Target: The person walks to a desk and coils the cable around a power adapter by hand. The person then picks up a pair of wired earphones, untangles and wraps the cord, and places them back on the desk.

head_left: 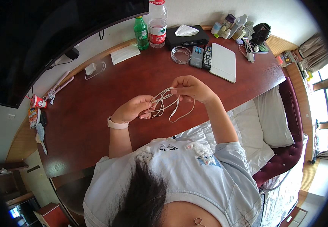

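White slender cable (pixel 164 100) loops loosely between left hand (pixel 132 109) and right hand (pixel 192 89).

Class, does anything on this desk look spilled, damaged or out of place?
Nothing on the desk looks spilled or damaged. The green bottle and clear bottle stand upright. The white cable looks untidy: its loops spread unevenly between the left hand and right hand, with one hanging loose.

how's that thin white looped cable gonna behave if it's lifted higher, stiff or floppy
The thin white looped cable is probably floppy, since its strands bend into loose curves between the left hand and right hand. It looks light, being so slender. Its overlapping loops may tangle if pulled.
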Available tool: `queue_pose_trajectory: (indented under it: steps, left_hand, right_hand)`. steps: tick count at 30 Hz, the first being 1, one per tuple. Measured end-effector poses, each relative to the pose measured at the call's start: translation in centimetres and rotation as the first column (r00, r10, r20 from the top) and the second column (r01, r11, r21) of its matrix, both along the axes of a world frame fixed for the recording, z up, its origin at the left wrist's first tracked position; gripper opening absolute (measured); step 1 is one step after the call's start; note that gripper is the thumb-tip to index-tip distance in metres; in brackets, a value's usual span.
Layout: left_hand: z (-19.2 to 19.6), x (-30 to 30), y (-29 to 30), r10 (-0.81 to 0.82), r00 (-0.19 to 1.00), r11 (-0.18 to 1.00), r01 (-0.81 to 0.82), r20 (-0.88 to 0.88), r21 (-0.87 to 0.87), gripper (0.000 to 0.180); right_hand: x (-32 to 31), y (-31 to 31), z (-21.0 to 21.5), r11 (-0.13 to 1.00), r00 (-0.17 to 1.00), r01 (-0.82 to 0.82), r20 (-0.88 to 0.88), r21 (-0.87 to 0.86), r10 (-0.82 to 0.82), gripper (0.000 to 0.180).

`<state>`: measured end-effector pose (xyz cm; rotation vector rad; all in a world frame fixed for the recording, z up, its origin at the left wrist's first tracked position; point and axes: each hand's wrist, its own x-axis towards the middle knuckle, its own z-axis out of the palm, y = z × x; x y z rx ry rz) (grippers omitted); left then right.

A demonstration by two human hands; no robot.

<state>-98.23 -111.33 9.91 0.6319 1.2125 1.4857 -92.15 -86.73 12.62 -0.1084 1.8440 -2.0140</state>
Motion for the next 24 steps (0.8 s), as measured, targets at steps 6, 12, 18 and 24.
queue_pose_trajectory:
  steps: [6, 12, 18, 24]
  left_hand:
    - [0.0, 0.2, 0.1, 0.016, 0.998, 1.0, -0.017, 0.052, 0.01, 0.009]
    - [0.5, 0.5, 0.3, 0.077, 0.997, 0.997, -0.078, -0.025, -0.026, 0.013]
    - [-0.2, 0.3, 0.1, 0.157, 0.986, 0.986, -0.16, -0.062, -0.049, 0.015]
    - [-0.9, 0.1, 1.9, 0.297, 0.953, 0.951, -0.301, -0.055, -0.071, 0.016]
  right_hand:
    - [-0.1, 0.1, -0.4, 0.993, 0.999, -0.042, -0.033, -0.107, 0.039, 0.012]
    - [-0.2, 0.9, -0.1, 0.997, 0.995, -0.053, -0.083, -0.049, 0.049, 0.027]
    - [0.1, 2.3, 0.5, 0.992, 0.947, 0.092, -0.315, 0.085, -0.061, 0.039]
    - [1.3, -2.2, 2.3, 0.712, 0.441, 0.593, -0.892, 0.375, 0.103, 0.041]
